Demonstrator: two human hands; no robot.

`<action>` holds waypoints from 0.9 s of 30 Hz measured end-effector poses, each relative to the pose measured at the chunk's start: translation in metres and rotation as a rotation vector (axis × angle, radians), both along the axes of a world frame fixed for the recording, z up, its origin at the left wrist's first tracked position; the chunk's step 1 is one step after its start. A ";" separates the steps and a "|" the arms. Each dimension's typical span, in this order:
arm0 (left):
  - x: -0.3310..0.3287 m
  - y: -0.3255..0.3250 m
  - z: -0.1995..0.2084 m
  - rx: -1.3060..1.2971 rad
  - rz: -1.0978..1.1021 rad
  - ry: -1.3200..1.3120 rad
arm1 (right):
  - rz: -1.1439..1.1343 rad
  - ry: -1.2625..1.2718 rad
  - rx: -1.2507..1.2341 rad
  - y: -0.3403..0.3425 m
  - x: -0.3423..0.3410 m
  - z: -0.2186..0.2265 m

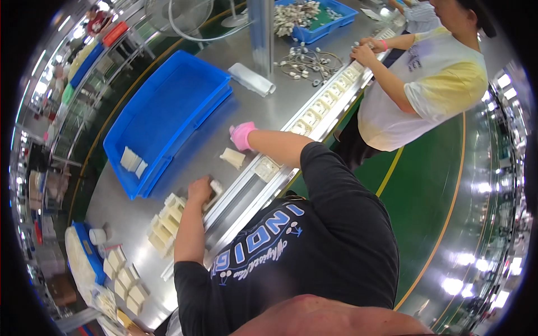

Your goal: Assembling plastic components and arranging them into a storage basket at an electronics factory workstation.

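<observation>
My bare left hand (200, 190) is low over the steel table, between a row of cream plastic housings (167, 223) and the metal track. Its fingers are curled at a small white part (216, 187), whose shape is blurred. My right hand (242, 136), in a pink glove, is farther forward over the table with its fingers drawn together. What lies in them, if anything, is hidden. Just below that glove lies a loose cream plastic piece (232, 158). A square white unit (265, 168) sits in the track close to my right forearm.
A large blue bin (162, 106) holds a few white pieces (133, 161). More square units (319, 109) line the track (330, 124) toward a co-worker (426, 78) at right. Tangled cables (311, 63), a white packet (251, 79) and a post (261, 39) occupy the far table.
</observation>
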State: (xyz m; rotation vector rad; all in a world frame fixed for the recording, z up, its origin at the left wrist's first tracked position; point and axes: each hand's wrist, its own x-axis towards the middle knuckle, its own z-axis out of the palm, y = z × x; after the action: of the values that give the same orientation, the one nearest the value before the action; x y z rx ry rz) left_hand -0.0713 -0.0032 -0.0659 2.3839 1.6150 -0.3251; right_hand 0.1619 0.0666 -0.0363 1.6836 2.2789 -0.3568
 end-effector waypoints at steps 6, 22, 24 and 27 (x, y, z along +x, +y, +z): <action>-0.010 0.014 0.002 0.178 0.472 -0.950 | 0.030 0.804 0.008 -0.008 0.014 0.064; 0.047 -0.054 0.065 -0.273 0.725 -1.757 | 0.095 1.045 0.393 -0.097 -0.056 0.060; 0.047 -0.053 0.066 -0.283 0.691 -1.842 | 0.113 1.212 0.431 -0.098 -0.062 0.051; 0.047 -0.052 0.065 -0.229 0.603 -1.907 | 0.070 1.266 0.372 -0.102 -0.059 0.053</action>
State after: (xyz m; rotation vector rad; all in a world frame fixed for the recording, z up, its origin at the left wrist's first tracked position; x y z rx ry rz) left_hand -0.0243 -0.0552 -0.0013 0.8622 0.9097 1.3176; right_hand 0.1024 -0.0352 0.0169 1.7626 3.4070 -1.3652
